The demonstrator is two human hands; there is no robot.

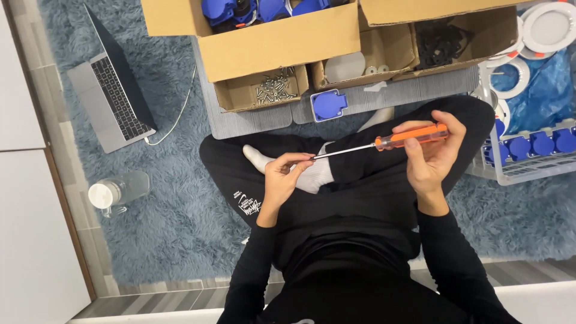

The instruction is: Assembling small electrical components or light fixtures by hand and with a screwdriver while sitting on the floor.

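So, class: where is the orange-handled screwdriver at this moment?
In the head view, the screwdriver lies across the person's crossed legs, its handle in the right hand and its tip pinched by the left hand.

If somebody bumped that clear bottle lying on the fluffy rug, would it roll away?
Probably only a little. The clear bottle lies on its side and looks round, so it could roll, but the shaggy blue rug would likely slow it. It looks nearly empty, so probably light.

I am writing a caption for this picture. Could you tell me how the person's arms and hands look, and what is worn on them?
Both arms are covered by long, close-fitting black sleeves that end at the wrists. The left hand and the right hand are bare: no gloves, and no rings or watch can be seen. The sleeves are plain, with no visible markings.
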